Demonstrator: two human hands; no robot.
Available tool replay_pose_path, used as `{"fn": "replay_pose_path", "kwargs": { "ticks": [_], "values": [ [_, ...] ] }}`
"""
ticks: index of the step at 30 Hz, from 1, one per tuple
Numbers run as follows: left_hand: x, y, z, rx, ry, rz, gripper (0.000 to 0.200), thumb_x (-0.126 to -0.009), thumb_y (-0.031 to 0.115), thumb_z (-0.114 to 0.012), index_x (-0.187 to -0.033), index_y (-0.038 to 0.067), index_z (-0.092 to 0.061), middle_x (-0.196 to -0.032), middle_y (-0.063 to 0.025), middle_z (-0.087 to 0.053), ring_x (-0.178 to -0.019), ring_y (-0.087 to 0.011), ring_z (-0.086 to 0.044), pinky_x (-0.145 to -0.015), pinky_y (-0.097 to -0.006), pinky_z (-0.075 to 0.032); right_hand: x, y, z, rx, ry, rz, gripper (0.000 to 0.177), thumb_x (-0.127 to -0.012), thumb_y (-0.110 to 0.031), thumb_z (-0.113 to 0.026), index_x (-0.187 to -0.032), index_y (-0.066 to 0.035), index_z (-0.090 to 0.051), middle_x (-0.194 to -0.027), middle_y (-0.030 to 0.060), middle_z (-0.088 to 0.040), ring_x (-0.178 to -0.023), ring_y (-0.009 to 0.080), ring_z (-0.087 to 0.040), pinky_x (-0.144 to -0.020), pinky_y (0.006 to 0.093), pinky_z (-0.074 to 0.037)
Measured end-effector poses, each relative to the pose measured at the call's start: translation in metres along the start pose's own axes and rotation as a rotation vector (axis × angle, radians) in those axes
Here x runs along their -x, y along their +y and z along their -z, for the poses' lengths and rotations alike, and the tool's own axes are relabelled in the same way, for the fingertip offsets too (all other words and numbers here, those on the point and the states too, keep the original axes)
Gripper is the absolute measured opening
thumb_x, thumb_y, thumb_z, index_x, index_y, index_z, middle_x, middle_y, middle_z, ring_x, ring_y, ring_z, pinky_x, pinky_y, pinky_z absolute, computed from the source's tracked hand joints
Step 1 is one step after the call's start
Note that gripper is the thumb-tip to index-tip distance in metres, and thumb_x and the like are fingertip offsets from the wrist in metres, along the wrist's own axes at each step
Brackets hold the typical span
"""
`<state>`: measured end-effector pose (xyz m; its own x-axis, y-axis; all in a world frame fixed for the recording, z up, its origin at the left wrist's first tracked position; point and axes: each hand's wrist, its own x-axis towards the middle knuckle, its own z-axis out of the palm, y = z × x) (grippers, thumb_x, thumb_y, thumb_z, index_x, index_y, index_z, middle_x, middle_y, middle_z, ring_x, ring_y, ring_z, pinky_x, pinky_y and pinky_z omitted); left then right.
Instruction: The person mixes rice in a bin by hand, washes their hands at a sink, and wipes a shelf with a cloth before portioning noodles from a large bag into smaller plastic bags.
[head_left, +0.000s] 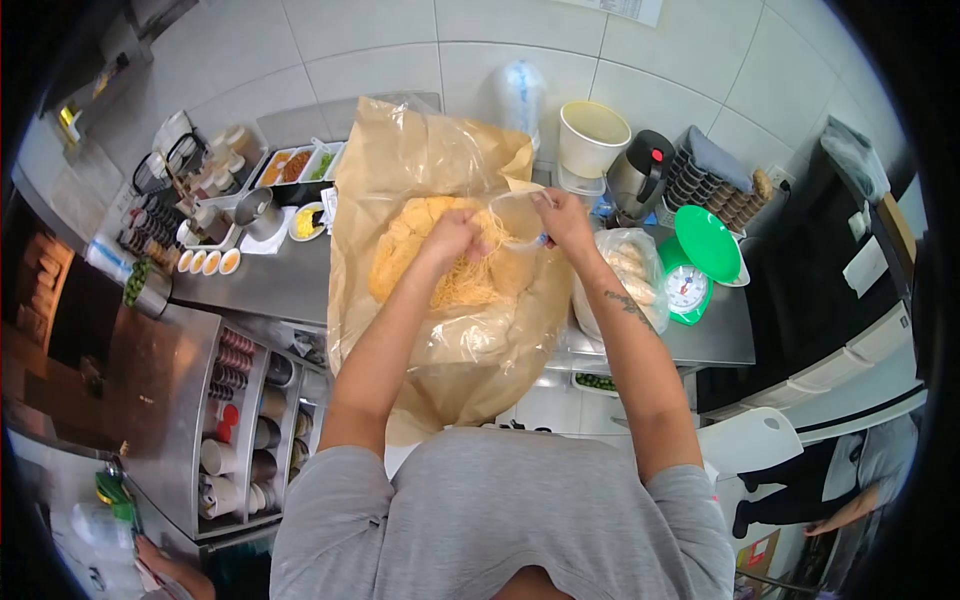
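My left hand point(456, 236) is closed around thin yellow noodles point(468, 284), at the mouth of a small clear plastic bag point(514, 216). Some strands hang between the fingers and the bag. With its fingers pinched, my right hand point(566, 220) grips the bag's right edge. Below both hands lies a large heap of the same noodles, inside a big clear plastic liner point(470, 345) within a brown paper sack point(350, 240). The sack stands wide at the top, its back side raised toward the wall.
Right of the sack are a filled plastic bag point(628, 262), a green dial scale point(688, 288), a white bucket point(594, 136) and a steel jug point(640, 172). Left stand topping trays point(296, 166), a steel pot point(260, 214) and egg halves point(208, 262). Another person point(868, 462) is at the far right.
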<state>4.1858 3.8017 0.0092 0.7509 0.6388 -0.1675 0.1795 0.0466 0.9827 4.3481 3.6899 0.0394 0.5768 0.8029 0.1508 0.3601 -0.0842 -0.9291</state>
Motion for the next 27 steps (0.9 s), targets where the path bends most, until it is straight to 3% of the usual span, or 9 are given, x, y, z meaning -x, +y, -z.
{"fn": "replay_pose_path", "kwargs": {
  "ticks": [2, 5, 8, 12, 16, 21, 23, 26, 27],
  "values": [
    [0.012, 0.041, -0.014, 0.22, -0.017, -0.135, 0.017, -0.078, 0.007, -0.052, -0.089, -0.005, -0.056, -0.083, -0.0118, -0.061, -0.072, -0.0187, -0.063, -0.063, -0.0321, -0.049, 0.002, -0.006, -0.001, -0.074, -0.001, 0.005, 0.03, -0.089, -0.026, -0.052, -0.091, 0.002, -0.064, -0.054, 0.0026, -0.052, -0.037, 0.0105, -0.047, -0.033, 0.0249, -0.038],
    [0.008, 0.069, -0.039, -0.326, -0.146, -0.271, 0.016, -0.078, 0.009, -0.052, -0.084, -0.005, -0.056, -0.084, -0.0128, -0.061, -0.07, -0.0239, -0.063, -0.062, -0.0369, -0.048, 0.004, -0.009, -0.005, -0.184, 0.075, -0.042, 0.031, -0.088, -0.026, -0.052, -0.087, 0.004, -0.063, -0.053, 0.0044, -0.053, -0.037, 0.0117, -0.049, -0.033, 0.0258, -0.039],
    [-0.006, 0.048, -0.032, -0.908, 0.264, -0.791, 0.019, -0.079, 0.011, -0.052, -0.088, -0.004, -0.058, -0.093, -0.0181, -0.061, -0.078, -0.0324, -0.062, -0.067, -0.0397, -0.048, 0.004, -0.005, 0.005, -0.135, 0.168, -0.079, 0.032, -0.089, -0.026, -0.05, -0.09, 0.004, -0.063, -0.054, 0.0043, -0.053, -0.037, 0.0115, -0.049, -0.033, 0.0243, -0.039],
    [-0.011, -0.009, -0.018, -1.126, 0.093, -0.183, 0.021, -0.076, 0.008, -0.051, -0.093, -0.002, -0.059, -0.105, -0.0236, -0.056, -0.093, -0.039, -0.057, -0.077, -0.042, -0.046, 0.009, 0.004, 0.008, -0.082, 0.163, -0.129, 0.033, -0.089, -0.027, -0.051, -0.091, 0.004, -0.063, -0.053, 0.0048, -0.053, -0.036, 0.0122, -0.049, -0.034, 0.0246, -0.041],
    [-0.006, -0.069, -0.018, -1.192, 0.098, -0.198, 0.028, -0.075, 0.015, -0.057, -0.1, 0.002, -0.06, -0.1, -0.0227, -0.06, -0.095, -0.0356, -0.058, -0.081, -0.0419, -0.046, 0.013, 0.004, 0.009, -0.051, 0.111, -0.059, 0.033, -0.088, -0.028, -0.052, -0.09, 0.003, -0.063, -0.054, 0.0046, -0.054, -0.036, 0.0126, -0.051, -0.034, 0.0251, -0.041],
    [0.016, 0.023, 0.004, -0.778, 0.291, -0.337, 0.028, -0.075, 0.01, -0.055, -0.101, -0.002, -0.058, -0.091, -0.0227, -0.063, -0.088, -0.0368, -0.06, -0.075, -0.0439, -0.047, 0.011, -0.002, 0.019, -0.012, 0.077, -0.056, 0.034, -0.088, -0.029, -0.051, -0.087, 0.003, -0.063, -0.054, 0.0056, -0.054, -0.036, 0.0144, -0.052, -0.034, 0.0261, -0.039],
    [0.013, 0.049, 0.004, -0.355, 0.274, -0.293, 0.027, -0.076, 0.01, -0.061, -0.099, -0.003, -0.054, -0.083, -0.0176, -0.062, -0.075, -0.0299, -0.059, -0.07, -0.0374, -0.047, 0.008, -0.001, 0.017, -0.014, 0.052, -0.076, 0.034, -0.089, -0.029, -0.051, -0.086, 0.002, -0.063, -0.056, 0.0047, -0.055, -0.036, 0.0141, -0.052, -0.033, 0.0255, -0.038],
    [0.011, 0.067, -0.024, -0.207, 0.251, -0.32, 0.03, -0.078, 0.013, -0.062, -0.101, -0.003, -0.053, -0.081, -0.0146, -0.062, -0.071, -0.027, -0.058, -0.067, -0.0357, -0.047, 0.007, -0.003, 0.012, 0.01, 0.033, -0.081, 0.035, -0.089, -0.029, -0.049, -0.083, 0.002, -0.063, -0.056, 0.0064, -0.056, -0.036, 0.0159, -0.053, -0.034, 0.0272, -0.039],
    [0.005, 0.059, -0.037, -0.38, 0.205, -0.388, 0.032, -0.078, 0.013, -0.062, -0.104, -0.003, -0.053, -0.081, -0.0138, -0.062, -0.071, -0.0261, -0.058, -0.068, -0.0353, -0.047, 0.008, -0.007, 0.011, 0.016, 0.038, -0.077, 0.035, -0.089, -0.029, -0.048, -0.082, 0.002, -0.062, -0.056, 0.0078, -0.057, -0.036, 0.017, -0.054, -0.036, 0.0289, -0.04]
  ]
}}
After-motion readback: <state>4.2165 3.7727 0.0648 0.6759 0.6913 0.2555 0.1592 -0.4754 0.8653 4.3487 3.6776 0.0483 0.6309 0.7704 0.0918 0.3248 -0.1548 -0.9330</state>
